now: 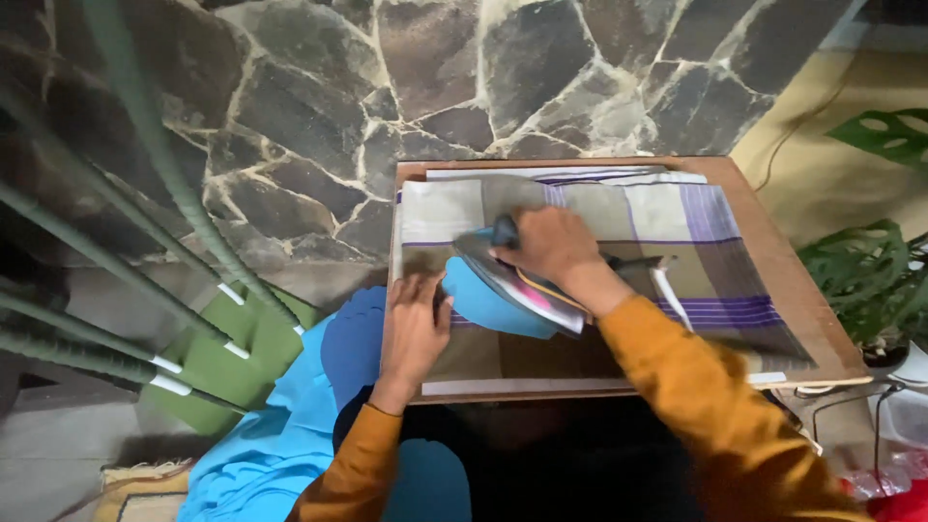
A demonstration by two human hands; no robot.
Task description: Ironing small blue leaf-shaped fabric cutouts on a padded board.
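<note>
My right hand [553,244] grips the dark handle of an electric iron [517,275], which rests on a piece of bright blue cloth [488,307]. My left hand [418,324] lies flat on the blue cloth at the left side of the board, holding it down. The blue cloth [280,425] hangs off the left edge down toward my lap. Under it a checked cloth with grey, beige and purple stripes [667,217] covers a low wooden board [817,319]. Both my sleeves are orange.
A stone wall [387,77] rises behind the board. Green poles [145,193] and a green seat [232,358] stand at left. The iron's white cord [672,298] trails right. Leafy plants [870,271] and a plastic container [904,411] sit at right.
</note>
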